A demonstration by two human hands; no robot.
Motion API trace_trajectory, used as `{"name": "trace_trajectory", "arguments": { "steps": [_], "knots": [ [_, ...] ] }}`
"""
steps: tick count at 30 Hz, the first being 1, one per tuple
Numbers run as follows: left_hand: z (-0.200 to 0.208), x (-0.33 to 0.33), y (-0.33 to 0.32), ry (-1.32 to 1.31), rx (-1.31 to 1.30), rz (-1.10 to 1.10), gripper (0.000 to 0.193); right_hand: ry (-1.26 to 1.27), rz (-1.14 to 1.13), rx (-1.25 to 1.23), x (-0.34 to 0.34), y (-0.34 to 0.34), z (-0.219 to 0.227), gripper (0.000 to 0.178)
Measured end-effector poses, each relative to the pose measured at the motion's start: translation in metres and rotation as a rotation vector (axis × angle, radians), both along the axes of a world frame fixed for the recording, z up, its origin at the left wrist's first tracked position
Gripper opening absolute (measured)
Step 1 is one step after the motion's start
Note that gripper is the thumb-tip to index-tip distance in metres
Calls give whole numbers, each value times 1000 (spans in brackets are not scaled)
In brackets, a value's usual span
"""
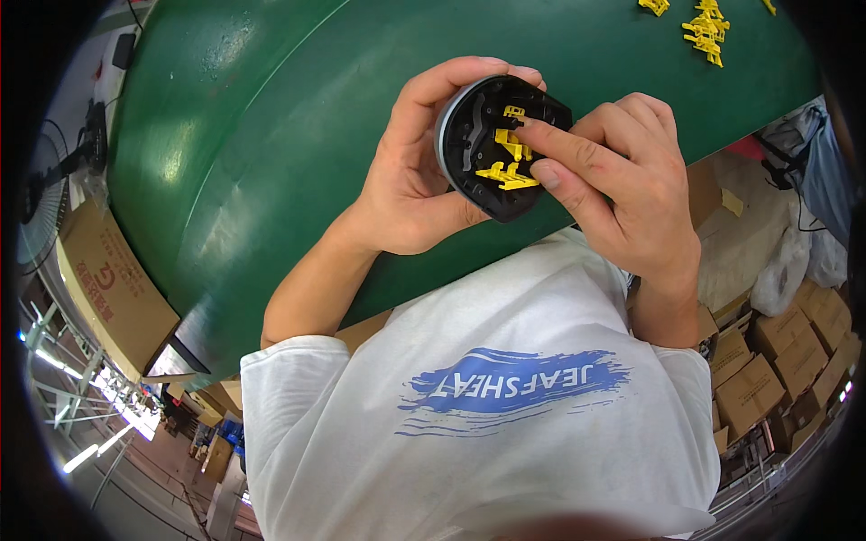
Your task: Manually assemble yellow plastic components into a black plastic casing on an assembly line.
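Observation:
A rounded black plastic shell (480,194) with a grey outer rim is held up over the table, its hollow side showing. My left hand (410,171) wraps round its left side, thumb below and fingers over the top. Inside the shell sit yellow plastic clips (508,177), one at the lower edge, one in the middle and a small one near the top. My right hand (622,167) reaches in from the right. Its index fingertip rests inside the shell by the upper clips, while the thumb stays apart from it near the lower clip. The other fingers are curled.
A green table (271,171) spreads out below my hands. More yellow clips (708,34) lie in a pile at the far right. A cardboard box (117,279) and a fan (45,194) stand at the left; stacked cartons (753,392) are at the lower right.

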State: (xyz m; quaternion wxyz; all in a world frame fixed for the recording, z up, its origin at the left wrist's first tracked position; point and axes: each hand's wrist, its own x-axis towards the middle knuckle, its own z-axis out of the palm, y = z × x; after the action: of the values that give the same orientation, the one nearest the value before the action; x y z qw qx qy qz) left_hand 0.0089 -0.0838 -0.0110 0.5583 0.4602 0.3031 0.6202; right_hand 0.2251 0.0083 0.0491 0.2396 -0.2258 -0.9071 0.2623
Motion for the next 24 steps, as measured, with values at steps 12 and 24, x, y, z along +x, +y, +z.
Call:
{"name": "trace_trajectory", "arguments": {
  "steps": [12,24],
  "knots": [
    [8,2,5,-9,-41,32,97,-1,1,-201,6,9,0,26],
    [45,-233,-223,306,-144,1338,36,-118,-607,207,102,111,-11,30]
  ]
}}
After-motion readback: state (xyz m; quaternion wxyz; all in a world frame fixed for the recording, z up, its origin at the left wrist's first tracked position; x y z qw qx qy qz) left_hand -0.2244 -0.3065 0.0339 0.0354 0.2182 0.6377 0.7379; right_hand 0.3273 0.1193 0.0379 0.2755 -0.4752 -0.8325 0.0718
